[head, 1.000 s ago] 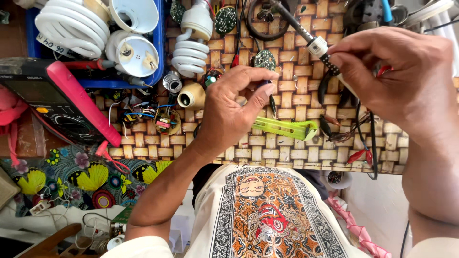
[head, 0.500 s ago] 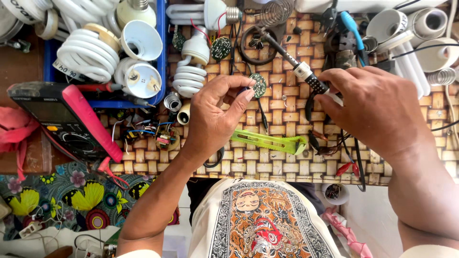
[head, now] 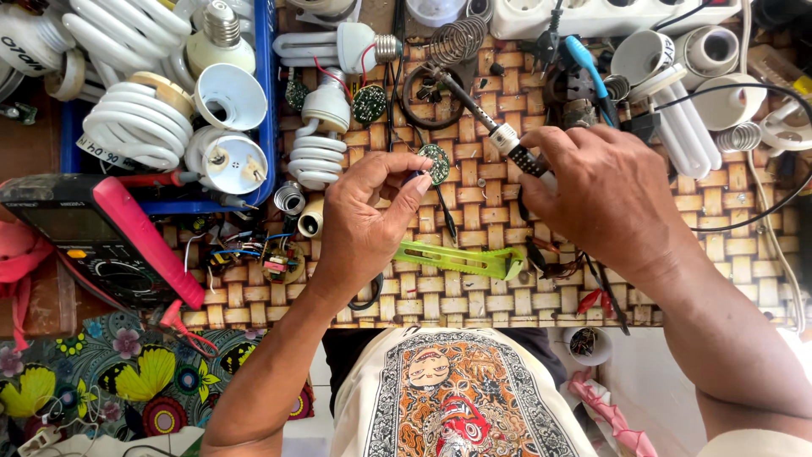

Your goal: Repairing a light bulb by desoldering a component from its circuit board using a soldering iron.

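My left hand (head: 370, 222) pinches a small round green circuit board (head: 436, 162) between thumb and fingertips, above the woven mat (head: 474, 288). My right hand (head: 605, 199) grips a soldering iron (head: 497, 131) by its white and black handle. Its dark tip points up-left toward a coiled wire stand (head: 461, 38), away from the board. A green plastic tweezer-like tool (head: 461, 259) lies on the mat just below both hands.
A blue tray (head: 264, 101) at upper left holds spiral lamp tubes and white lamp housings. A multimeter (head: 80, 241) with a red stand sits at left with loose wired boards. More lamp parts, a white power strip (head: 609, 17) and cables crowd the top and right.
Both hands have stayed close together while the view shifted; the left hand keeps the round board pinched, and the right hand with the iron sits slightly lower relative to the mat.
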